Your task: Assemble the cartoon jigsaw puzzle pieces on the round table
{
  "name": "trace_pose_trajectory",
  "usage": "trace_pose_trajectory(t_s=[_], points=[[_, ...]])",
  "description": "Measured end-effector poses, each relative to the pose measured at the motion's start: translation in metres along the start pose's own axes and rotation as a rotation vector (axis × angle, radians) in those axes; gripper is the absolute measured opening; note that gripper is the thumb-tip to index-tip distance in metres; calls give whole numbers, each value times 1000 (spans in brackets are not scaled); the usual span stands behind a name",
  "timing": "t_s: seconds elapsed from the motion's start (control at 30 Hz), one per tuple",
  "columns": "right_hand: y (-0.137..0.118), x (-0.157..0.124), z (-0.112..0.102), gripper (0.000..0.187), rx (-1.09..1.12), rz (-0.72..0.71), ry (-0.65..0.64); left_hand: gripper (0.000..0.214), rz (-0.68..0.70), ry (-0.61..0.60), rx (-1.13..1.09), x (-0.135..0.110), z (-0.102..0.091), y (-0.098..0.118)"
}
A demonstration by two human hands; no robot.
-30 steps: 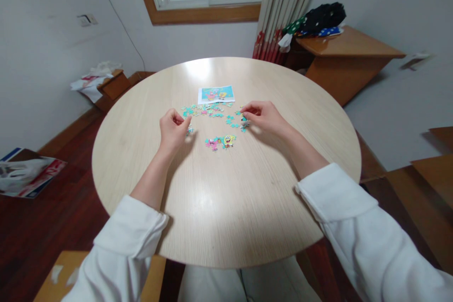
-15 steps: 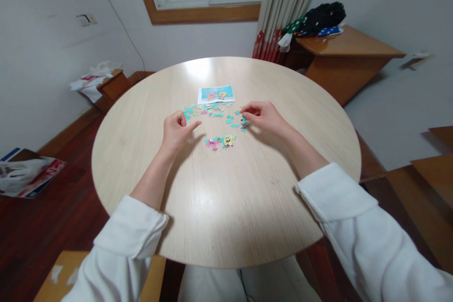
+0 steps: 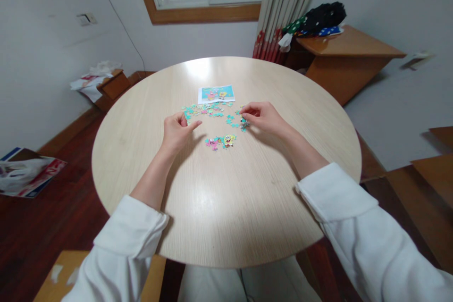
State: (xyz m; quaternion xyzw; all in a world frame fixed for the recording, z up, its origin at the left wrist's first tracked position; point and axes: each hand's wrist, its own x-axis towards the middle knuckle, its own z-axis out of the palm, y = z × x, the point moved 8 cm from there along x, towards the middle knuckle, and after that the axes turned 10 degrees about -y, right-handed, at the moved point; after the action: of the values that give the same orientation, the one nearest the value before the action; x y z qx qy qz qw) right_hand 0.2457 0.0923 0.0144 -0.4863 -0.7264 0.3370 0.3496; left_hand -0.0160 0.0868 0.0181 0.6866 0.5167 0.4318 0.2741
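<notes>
right hand point(image 3: 264, 116) was pinched shut on a teal piece point(image 3: 242, 114) at the right end of the loose pieces point(image 3: 208, 111), mid-counter point(image 3: 226, 217) | left hand point(image 3: 177, 130) was half-curled, forefinger out; could not tell if it held anything | joined cluster point(image 3: 221, 141) lay between the hands | judged: a light fingertip grip with the piece kept flat suited best

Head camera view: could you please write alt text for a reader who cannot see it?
A person's left hand and right hand rest on a round pale table, either side of scattered turquoise puzzle pieces. A small joined cluster lies between the hands, nearer the person; a printed picture lies beyond the pieces.
</notes>
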Motion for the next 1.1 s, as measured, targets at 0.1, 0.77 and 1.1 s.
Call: trace_pose_trajectory(t_s=[0.1, 0.77, 1.1], points=[[0, 0, 0, 6, 6, -2, 6, 54, 2, -17, 0, -1, 1, 3], [1, -1, 5, 10, 14, 16, -42, 14, 9, -146, 6, 0, 14, 9], [6, -3, 10, 9, 45, 32, -48, 15, -13, -242, -13, -2, 23, 4]])
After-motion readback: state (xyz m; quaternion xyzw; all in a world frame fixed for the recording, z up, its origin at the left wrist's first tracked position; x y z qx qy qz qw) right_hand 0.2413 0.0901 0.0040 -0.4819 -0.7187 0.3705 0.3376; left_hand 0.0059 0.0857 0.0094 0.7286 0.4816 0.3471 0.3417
